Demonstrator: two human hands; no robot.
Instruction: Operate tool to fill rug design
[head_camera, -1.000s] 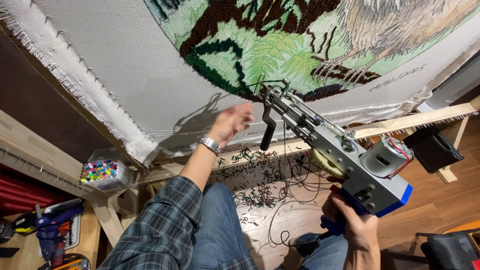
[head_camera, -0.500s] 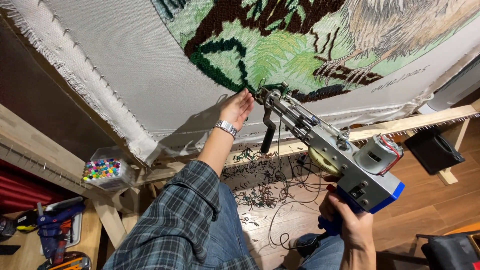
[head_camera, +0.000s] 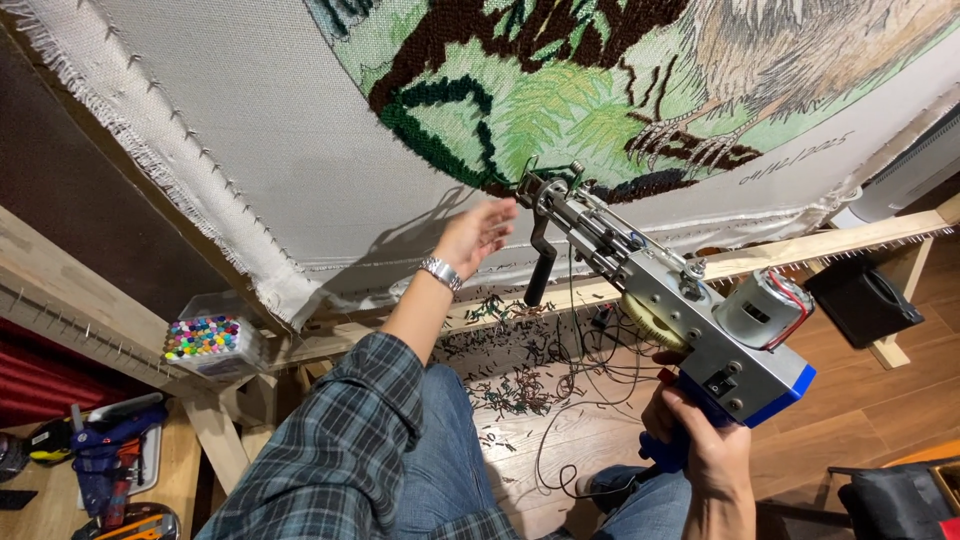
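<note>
Right hand (head_camera: 700, 440) gripping the tufting gun (head_camera: 660, 295), tip at the green leaf edge. Left hand (head_camera: 478, 232) open, flat against the cloth (head_camera: 300, 130) at the gun's 9 o'clock. Picture largely filled; pale margin untufted.

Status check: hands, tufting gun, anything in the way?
Right hand shut on tufting gun grip, needle end at the cloth. Left hand open, flat against the cloth. Power cable dangling below.

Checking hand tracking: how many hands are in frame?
2. The left hand is open against the stretched cloth, beside the tufting gun. The right hand grips the gun's blue handle, lower right. No others visible.
</note>
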